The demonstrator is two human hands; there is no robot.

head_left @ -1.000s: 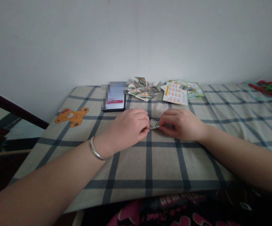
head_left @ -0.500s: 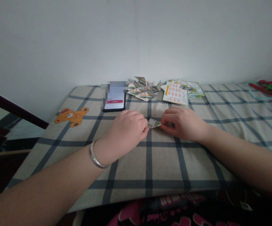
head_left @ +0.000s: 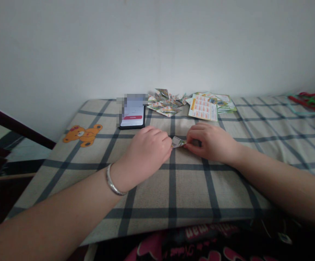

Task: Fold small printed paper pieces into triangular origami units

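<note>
A small piece of folded printed paper (head_left: 177, 142) spans the gap between my two hands, just over the checked tablecloth (head_left: 152, 195). My left hand (head_left: 152, 148), with a silver bangle on its wrist, pinches the paper's left end; the fingertips are partly hidden behind the knuckles. On the right end, the thumb and forefinger of my right hand (head_left: 209, 141) are closed in a pinch. Behind the hands lie several folded paper pieces (head_left: 167, 103) with similar print. Beside them rests a loose stack of flat printed cards (head_left: 203, 107).
A phone (head_left: 132, 116) with a lit, partly blurred screen lies beyond my left hand. An orange bear cutout (head_left: 83, 135) is at the left of the table. Tangled red and green strips (head_left: 312, 103) sit at the far right. A pale wall (head_left: 157, 47) borders the back edge.
The paper between my fingers has tilted slightly, showing more of its pale printed face. Both hands stay almost in place and keep their pinch.
</note>
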